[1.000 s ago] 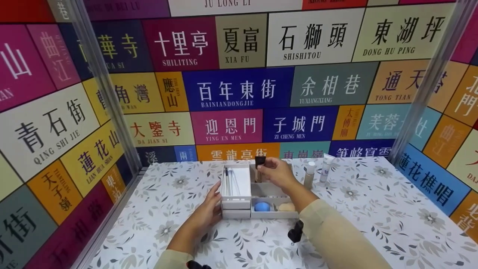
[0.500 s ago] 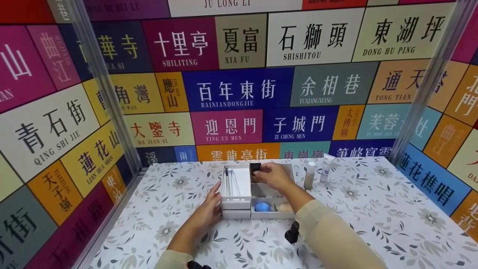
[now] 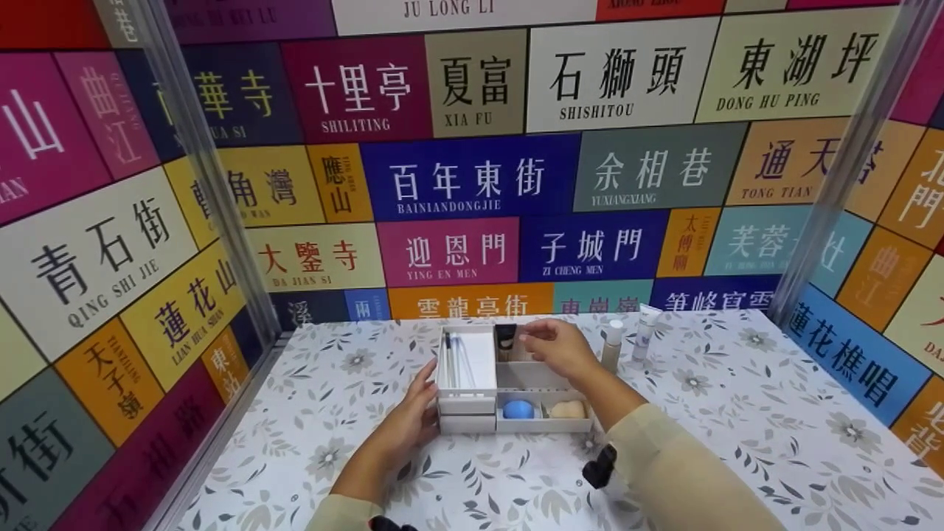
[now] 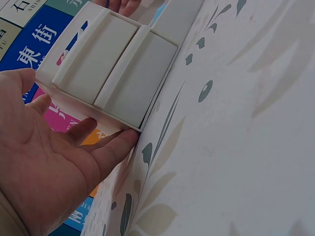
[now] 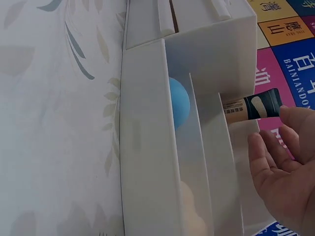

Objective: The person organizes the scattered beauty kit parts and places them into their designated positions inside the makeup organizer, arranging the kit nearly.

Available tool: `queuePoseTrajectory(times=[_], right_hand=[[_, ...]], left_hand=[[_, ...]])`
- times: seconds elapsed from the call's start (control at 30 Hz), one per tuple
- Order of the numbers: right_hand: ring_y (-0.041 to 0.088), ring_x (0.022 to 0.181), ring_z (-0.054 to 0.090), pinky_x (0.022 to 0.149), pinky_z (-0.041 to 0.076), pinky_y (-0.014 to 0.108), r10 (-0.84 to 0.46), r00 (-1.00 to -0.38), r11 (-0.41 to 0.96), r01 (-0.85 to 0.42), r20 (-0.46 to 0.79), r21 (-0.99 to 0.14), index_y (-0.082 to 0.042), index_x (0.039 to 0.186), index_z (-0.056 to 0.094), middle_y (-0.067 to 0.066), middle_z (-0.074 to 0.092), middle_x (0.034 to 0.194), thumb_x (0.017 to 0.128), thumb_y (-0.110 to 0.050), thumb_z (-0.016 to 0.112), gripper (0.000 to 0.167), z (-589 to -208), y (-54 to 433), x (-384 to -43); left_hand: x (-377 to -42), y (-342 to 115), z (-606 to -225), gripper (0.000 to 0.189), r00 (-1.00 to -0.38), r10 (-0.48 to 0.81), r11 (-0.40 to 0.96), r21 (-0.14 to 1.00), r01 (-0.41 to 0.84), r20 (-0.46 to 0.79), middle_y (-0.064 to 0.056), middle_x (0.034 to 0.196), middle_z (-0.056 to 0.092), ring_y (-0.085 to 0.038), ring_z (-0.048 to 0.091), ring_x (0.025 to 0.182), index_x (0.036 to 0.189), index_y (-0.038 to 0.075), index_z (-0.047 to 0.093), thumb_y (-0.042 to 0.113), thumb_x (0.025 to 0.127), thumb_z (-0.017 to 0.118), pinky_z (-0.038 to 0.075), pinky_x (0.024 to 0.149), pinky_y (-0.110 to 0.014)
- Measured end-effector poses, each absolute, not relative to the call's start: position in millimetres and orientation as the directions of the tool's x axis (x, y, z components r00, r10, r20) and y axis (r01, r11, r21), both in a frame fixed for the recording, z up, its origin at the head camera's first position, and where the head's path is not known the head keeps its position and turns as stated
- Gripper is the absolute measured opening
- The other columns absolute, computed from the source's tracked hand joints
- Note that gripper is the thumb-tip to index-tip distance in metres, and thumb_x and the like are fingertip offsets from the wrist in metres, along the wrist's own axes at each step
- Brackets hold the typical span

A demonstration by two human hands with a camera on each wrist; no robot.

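Observation:
A white desktop organizer (image 3: pixel 467 423) with two small drawers and open compartments stands on the table. My left hand (image 3: pixel 408 414) rests against its left side, fingertips touching the wall low down near the table in the left wrist view. A tan cosmetic tube with a black cap (image 5: pixel 253 106) stands in the back right compartment, beside the drawer block. My right hand (image 3: pixel 562 348) is just right of the tube over that compartment, fingers loosely bent and nothing held. In the right wrist view its thumb tip is right at the cap.
The front compartments hold a blue sponge (image 3: pixel 518 408) and a beige sponge (image 3: pixel 567 410). Thin sticks (image 3: pixel 459 361) lie in the top left tray. Right of the organizer stand a white-capped bottle (image 3: pixel 611 349) and a white tube (image 3: pixel 645 335). Printed panels (image 3: pixel 472 177) surround the table.
My right hand has lowered the black-capped tube into the back compartment, let go of it and drawn slightly to the right. The left hand has stayed at the organizer's side.

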State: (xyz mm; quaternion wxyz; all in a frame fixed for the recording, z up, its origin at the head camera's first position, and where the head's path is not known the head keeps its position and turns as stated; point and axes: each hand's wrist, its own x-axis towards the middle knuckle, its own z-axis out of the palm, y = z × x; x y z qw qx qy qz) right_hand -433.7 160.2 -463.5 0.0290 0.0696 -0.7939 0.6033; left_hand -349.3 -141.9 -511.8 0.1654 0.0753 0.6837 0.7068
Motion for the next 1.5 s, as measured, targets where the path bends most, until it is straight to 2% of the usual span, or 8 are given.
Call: queuePoseTrajectory(times=[0.17,0.37,0.57,0.73,0.87,1.1,1.3,1.5], right_hand=[[0.032,0.111,0.076,0.101,0.063,0.048,-0.059,-0.989,0.220,-0.147,0.138,-0.964,0.005,0.130,0.068,0.025,0.074,0.128,0.100,-0.012,0.073,0.035,-461,179,-427],[0.019,0.103,0.076,0.094,0.065,0.036,-0.042,-0.990,0.236,-0.138,0.132,-0.962,0.001,0.131,0.069,0.017,0.076,0.123,0.102,-0.019,0.073,0.035,-457,202,-417],[0.025,0.108,0.074,0.091,0.064,0.029,-0.022,-0.994,0.289,-0.110,0.109,-0.951,-0.004,0.135,0.069,0.012,0.074,0.121,0.104,-0.028,0.071,0.039,-455,227,-406],[0.019,0.106,0.072,0.090,0.064,0.029,-0.007,-0.996,0.309,-0.082,0.084,-0.947,-0.005,0.140,0.065,0.012,0.074,0.126,0.103,-0.036,0.072,0.049,-456,252,-400],[0.016,0.104,0.073,0.092,0.065,0.032,0.019,-0.996,0.296,-0.075,0.085,-0.952,-0.004,0.141,0.064,0.013,0.072,0.128,0.103,-0.036,0.073,0.050,-459,270,-395],[0.018,0.115,0.072,0.097,0.063,0.031,0.039,-0.996,0.336,-0.064,0.081,-0.940,-0.008,0.143,0.063,0.016,0.069,0.138,0.104,-0.042,0.070,0.053,-461,293,-388],[0.011,0.105,0.072,0.089,0.062,0.023,0.075,-0.995,0.345,-0.030,0.060,-0.938,-0.008,0.143,0.062,0.010,0.071,0.132,0.105,-0.041,0.069,0.052,-462,307,-386],[0.008,0.105,0.071,0.089,0.061,0.020,0.088,-0.995,0.342,-0.017,0.050,-0.940,-0.006,0.146,0.059,0.006,0.071,0.132,0.105,-0.042,0.068,0.055,-464,319,-387]], left_hand=[[-349,-142,-512,0.060,-0.934,0.336,-0.016,0.991,-0.132,-0.119,-0.008,0.183,0.006,-0.047,0.022,0.164,0.170,0.049,0.015,0.047,0.114,0.038,0.026,0.133,-0.061],[-349,-140,-511,0.059,-0.938,0.323,-0.015,0.990,-0.142,-0.129,-0.009,0.183,0.006,-0.047,0.025,0.164,0.169,0.050,0.017,0.048,0.114,0.039,0.028,0.132,-0.060],[-349,-141,-512,0.058,-0.937,0.320,-0.018,0.988,-0.151,-0.137,-0.008,0.183,0.008,-0.045,0.027,0.164,0.168,0.052,0.018,0.047,0.114,0.039,0.028,0.133,-0.059],[-351,-141,-513,0.058,-0.935,0.326,-0.033,0.987,-0.156,-0.137,-0.005,0.182,0.012,-0.044,0.026,0.164,0.167,0.053,0.019,0.048,0.114,0.040,0.027,0.133,-0.059],[-351,-141,-513,0.058,-0.935,0.328,-0.032,0.988,-0.153,-0.135,-0.004,0.183,0.010,-0.044,0.026,0.164,0.167,0.053,0.019,0.049,0.113,0.041,0.027,0.133,-0.059],[-349,-142,-514,0.059,-0.937,0.330,-0.018,0.991,-0.133,-0.119,-0.007,0.182,0.010,-0.046,0.029,0.163,0.169,0.051,0.016,0.049,0.114,0.040,0.028,0.133,-0.058],[-350,-143,-513,0.058,-0.937,0.323,-0.005,0.989,-0.147,-0.137,-0.008,0.182,0.014,-0.046,0.028,0.163,0.167,0.053,0.019,0.050,0.114,0.040,0.028,0.133,-0.058],[-351,-143,-513,0.057,-0.936,0.321,0.002,0.989,-0.151,-0.143,-0.008,0.182,0.016,-0.045,0.028,0.163,0.167,0.055,0.019,0.051,0.113,0.039,0.027,0.133,-0.058]])
